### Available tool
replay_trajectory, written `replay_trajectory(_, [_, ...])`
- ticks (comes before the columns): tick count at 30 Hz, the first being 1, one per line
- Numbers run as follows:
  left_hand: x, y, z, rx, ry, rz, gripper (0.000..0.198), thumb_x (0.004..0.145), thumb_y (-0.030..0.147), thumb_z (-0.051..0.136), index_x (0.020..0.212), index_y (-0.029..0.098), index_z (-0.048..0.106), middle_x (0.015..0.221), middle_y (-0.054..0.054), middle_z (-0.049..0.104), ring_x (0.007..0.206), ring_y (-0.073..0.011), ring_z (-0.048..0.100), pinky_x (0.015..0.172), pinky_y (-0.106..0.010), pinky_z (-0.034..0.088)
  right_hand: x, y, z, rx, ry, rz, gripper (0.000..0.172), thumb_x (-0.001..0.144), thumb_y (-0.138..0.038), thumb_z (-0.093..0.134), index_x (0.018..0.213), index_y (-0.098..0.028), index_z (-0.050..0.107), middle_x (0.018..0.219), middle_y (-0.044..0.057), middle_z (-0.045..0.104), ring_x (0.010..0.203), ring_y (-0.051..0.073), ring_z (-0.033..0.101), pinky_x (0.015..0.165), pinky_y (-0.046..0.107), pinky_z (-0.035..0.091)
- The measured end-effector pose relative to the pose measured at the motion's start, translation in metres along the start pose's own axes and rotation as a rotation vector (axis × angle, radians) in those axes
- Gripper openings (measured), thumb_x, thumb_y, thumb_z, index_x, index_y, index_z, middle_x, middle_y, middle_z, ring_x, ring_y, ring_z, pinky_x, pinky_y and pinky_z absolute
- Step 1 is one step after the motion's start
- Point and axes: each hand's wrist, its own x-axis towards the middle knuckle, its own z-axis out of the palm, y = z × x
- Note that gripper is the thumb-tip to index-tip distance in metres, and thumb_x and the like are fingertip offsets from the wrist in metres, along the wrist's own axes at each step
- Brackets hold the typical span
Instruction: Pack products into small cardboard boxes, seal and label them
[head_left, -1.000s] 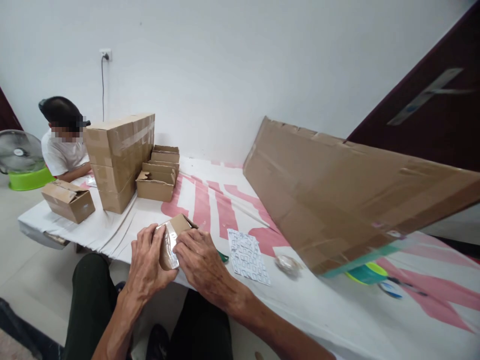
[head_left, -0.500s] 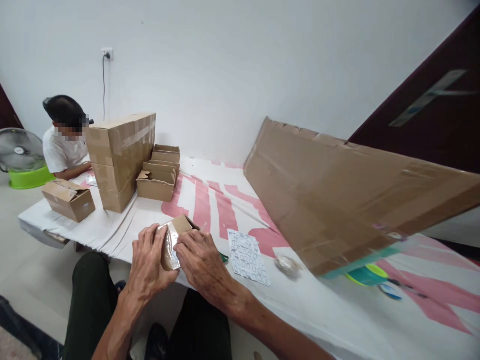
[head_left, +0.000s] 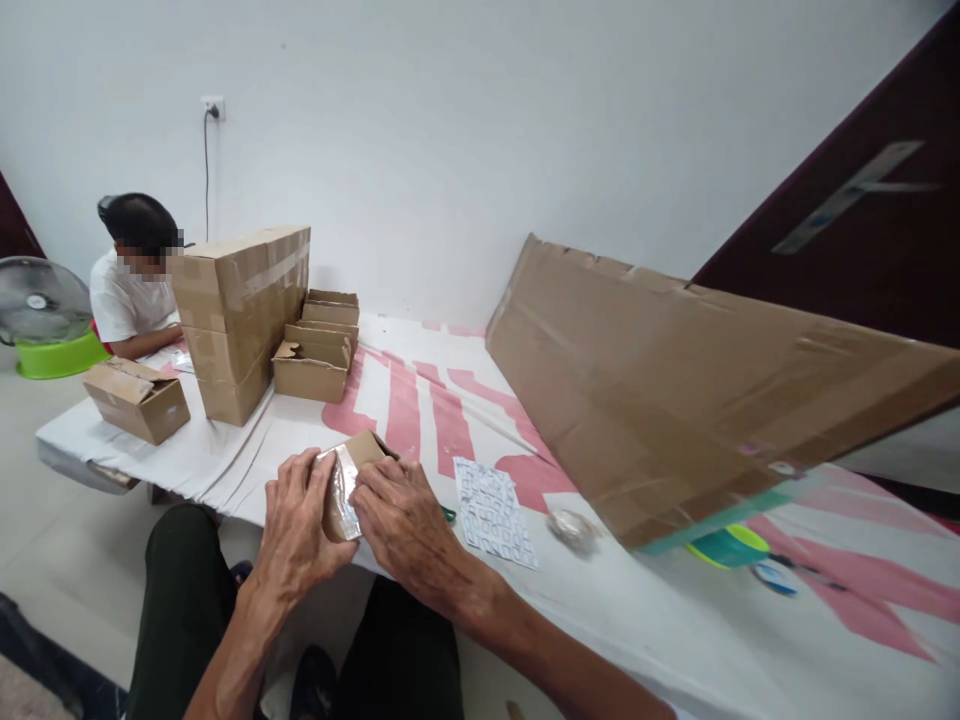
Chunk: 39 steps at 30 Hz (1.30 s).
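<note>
A small cardboard box (head_left: 369, 447) is held tilted at the table's front edge, with shiny clear tape (head_left: 344, 490) across the side facing me. My left hand (head_left: 304, 515) grips its left side, thumb below and fingers over the edge. My right hand (head_left: 397, 515) is closed against the taped side from the right, fingertips bent onto the tape; whether they pinch a piece of it is hidden. Just right of that hand, a bit of a green object (head_left: 448, 514) shows. A printed sheet (head_left: 495, 512) and a roll of clear tape (head_left: 573, 530) lie further right.
Stacked taped cartons (head_left: 240, 320) and open boxes (head_left: 313, 370) stand at back left, near another closed box (head_left: 137, 398). A co-worker (head_left: 131, 300) sits beyond them. A large cardboard panel (head_left: 690, 390) leans at right, above a green-yellow tape roll (head_left: 727, 547). A fan (head_left: 43, 300) stands far left.
My hands and the box are almost unmoved. The view has shifted very slightly, and the co-worker's head and body have moved a little to the right.
</note>
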Motion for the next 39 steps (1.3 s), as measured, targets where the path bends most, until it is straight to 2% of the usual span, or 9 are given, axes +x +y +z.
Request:
replay_trajectory(4, [0.001,0.001,-0.001,0.002,-0.009,-0.012,0.095,0.066,0.016,0.074,0.155,0.022,0.042,0.151,-0.019,0.052,0.139,-0.0412,0.048,0.104,-0.056,0.047,0.0,0.003,-0.002,-0.004,-0.026,0.009,0.014,0.097,-0.011,0.059,0.087,-0.02,0.065,0.091,0.006,0.065,0.092,0.024,0.048,0.089,0.039,0.035])
replay_trajectory(10, [0.001,0.002,-0.002,-0.008,-0.032,-0.018,0.093,0.067,0.018,0.074,0.154,0.021,0.042,0.15,-0.02,0.052,0.14,-0.0407,0.048,0.104,-0.056,0.047,-0.001,0.004,0.005,-0.057,-0.013,-0.038,0.021,0.098,-0.013,0.059,0.08,-0.021,0.064,0.084,0.006,0.063,0.088,0.024,0.047,0.084,0.04,0.032])
replay_trajectory(15, [0.002,0.003,-0.002,0.0,-0.035,-0.021,0.094,0.066,0.017,0.074,0.154,0.021,0.041,0.152,-0.02,0.052,0.141,-0.0398,0.048,0.106,-0.056,0.046,0.002,0.004,0.005,-0.098,-0.076,-0.022,0.018,0.097,-0.012,0.062,0.082,-0.021,0.067,0.087,0.005,0.066,0.091,0.024,0.05,0.089,0.041,0.032])
replay_trajectory(21, [0.001,0.004,-0.001,0.005,-0.041,-0.012,0.092,0.067,0.019,0.075,0.153,0.02,0.042,0.152,-0.02,0.052,0.141,-0.0401,0.048,0.104,-0.056,0.046,0.004,0.002,0.007,-0.169,-0.127,-0.016,0.017,0.095,-0.008,0.062,0.086,-0.019,0.069,0.085,0.006,0.066,0.091,0.025,0.051,0.086,0.042,0.032])
replay_trajectory(32, [0.001,0.005,-0.001,0.001,-0.042,-0.02,0.089,0.068,0.02,0.074,0.152,0.021,0.044,0.151,-0.02,0.053,0.14,-0.0406,0.049,0.104,-0.056,0.046,0.0,-0.004,0.015,-0.246,-0.11,-0.027,0.022,0.088,-0.001,0.058,0.095,-0.016,0.073,0.091,0.012,0.066,0.088,0.028,0.049,0.083,0.044,0.04])
replay_trajectory(36, [0.001,0.006,0.0,0.019,-0.021,-0.012,0.088,0.068,0.02,0.073,0.152,0.02,0.045,0.151,-0.02,0.052,0.139,-0.0404,0.049,0.102,-0.055,0.048,-0.001,-0.003,0.015,-0.262,-0.097,-0.053,0.022,0.09,-0.001,0.056,0.092,-0.016,0.072,0.088,0.011,0.064,0.087,0.027,0.048,0.082,0.044,0.04])
replay_trajectory(39, [0.0,0.005,0.0,0.029,-0.017,-0.013,0.09,0.068,0.02,0.073,0.153,0.02,0.044,0.151,-0.02,0.052,0.139,-0.0403,0.049,0.103,-0.056,0.047,0.0,0.001,0.011,-0.232,-0.04,-0.07,0.021,0.094,-0.004,0.055,0.087,-0.018,0.07,0.085,0.009,0.063,0.087,0.026,0.048,0.083,0.041,0.04])
